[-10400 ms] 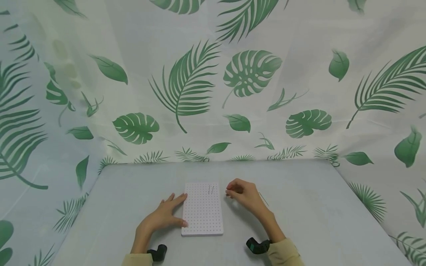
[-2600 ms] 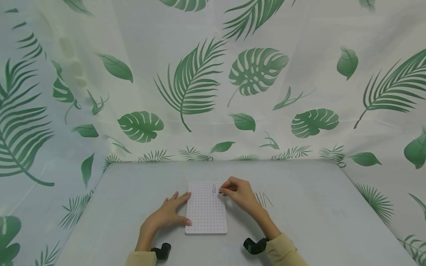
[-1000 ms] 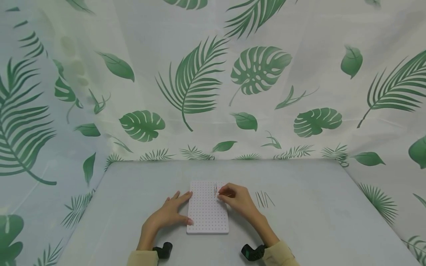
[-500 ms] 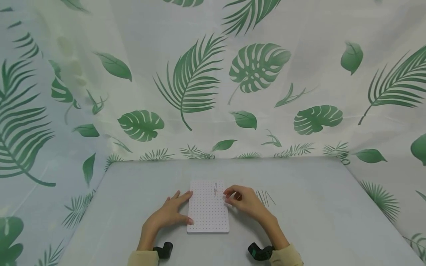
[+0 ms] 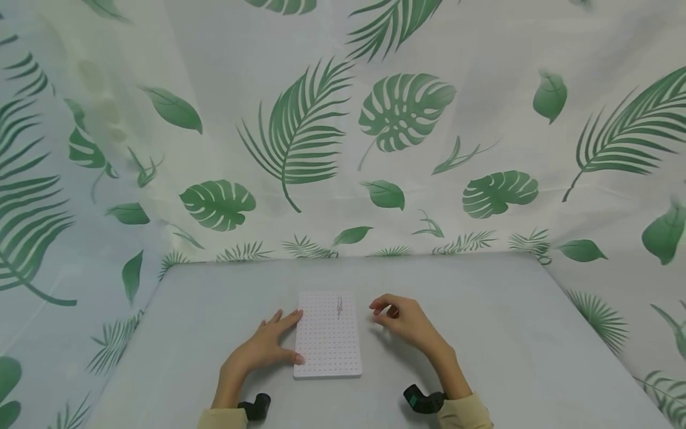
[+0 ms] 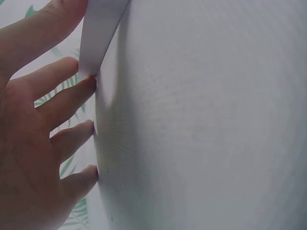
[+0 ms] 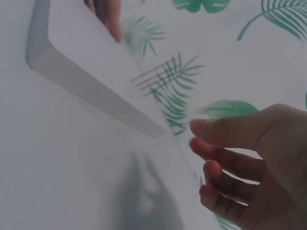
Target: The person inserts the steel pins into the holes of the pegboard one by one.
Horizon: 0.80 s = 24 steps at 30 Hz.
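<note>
My left hand (image 5: 262,345) lies spread at the left side of a white pegboard (image 5: 327,345), thumb and index finger touching its edge. In the left wrist view, the other fingers of the left hand (image 6: 33,129) reach down to the table beside the board's side wall (image 6: 100,33). Three thin dark sticks (image 7: 154,75) stand upright in holes near the board's far right corner. To the right of the board, my right hand (image 5: 404,322) hovers with loosely bent fingers. In the right wrist view, nothing shows between the thumb and fingertips of the right hand (image 7: 240,158).
The board lies flat on a pale grey table (image 5: 493,345). A white cloth backdrop (image 5: 418,226) with green leaves rises along its far and side edges. Each wrist wears a black camera, the left camera (image 5: 256,407) and the right camera (image 5: 423,399).
A third stick has joined the two that stood in the board 10.4 s ago. The right hand has withdrawn rightward from it and now covers the spot of the loose sticks. The left hand stays.
</note>
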{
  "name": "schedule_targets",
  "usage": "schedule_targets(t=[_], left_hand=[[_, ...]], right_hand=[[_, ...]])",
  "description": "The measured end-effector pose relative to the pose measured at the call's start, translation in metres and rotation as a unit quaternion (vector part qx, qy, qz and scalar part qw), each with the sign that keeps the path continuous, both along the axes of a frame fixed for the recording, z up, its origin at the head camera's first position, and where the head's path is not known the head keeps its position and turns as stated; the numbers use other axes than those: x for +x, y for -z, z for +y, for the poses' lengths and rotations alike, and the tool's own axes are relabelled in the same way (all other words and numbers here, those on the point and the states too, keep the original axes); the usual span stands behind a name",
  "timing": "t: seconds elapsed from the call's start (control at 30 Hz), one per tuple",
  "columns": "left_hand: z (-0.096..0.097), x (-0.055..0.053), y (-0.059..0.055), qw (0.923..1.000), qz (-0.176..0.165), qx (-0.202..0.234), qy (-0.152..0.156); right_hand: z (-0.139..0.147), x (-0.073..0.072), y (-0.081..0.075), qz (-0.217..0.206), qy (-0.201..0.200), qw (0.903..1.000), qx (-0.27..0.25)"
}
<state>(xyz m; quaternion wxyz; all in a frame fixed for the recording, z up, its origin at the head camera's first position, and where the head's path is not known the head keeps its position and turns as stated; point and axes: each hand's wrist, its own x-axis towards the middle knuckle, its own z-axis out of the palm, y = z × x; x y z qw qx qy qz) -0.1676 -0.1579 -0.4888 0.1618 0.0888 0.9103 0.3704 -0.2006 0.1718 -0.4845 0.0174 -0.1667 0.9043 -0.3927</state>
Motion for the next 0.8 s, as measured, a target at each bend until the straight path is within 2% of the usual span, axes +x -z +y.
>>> schedule_targets(t=[0.37,0.6,0.8], left_hand=[[0.0,0.002,0.0,1.0,0.005,-0.007,0.001],[0.0,0.002,0.0,1.0,0.002,-0.002,0.001],[0.0,0.002,0.0,1.0,0.002,-0.002,0.004]], right_hand=[[0.028,-0.004,0.0,-0.019,0.049,0.9986,0.0],[0.047,-0.005,0.003,-0.04,0.055,0.9977,0.007],[0.06,-0.006,0.006,-0.049,0.036,0.9978,0.027]])
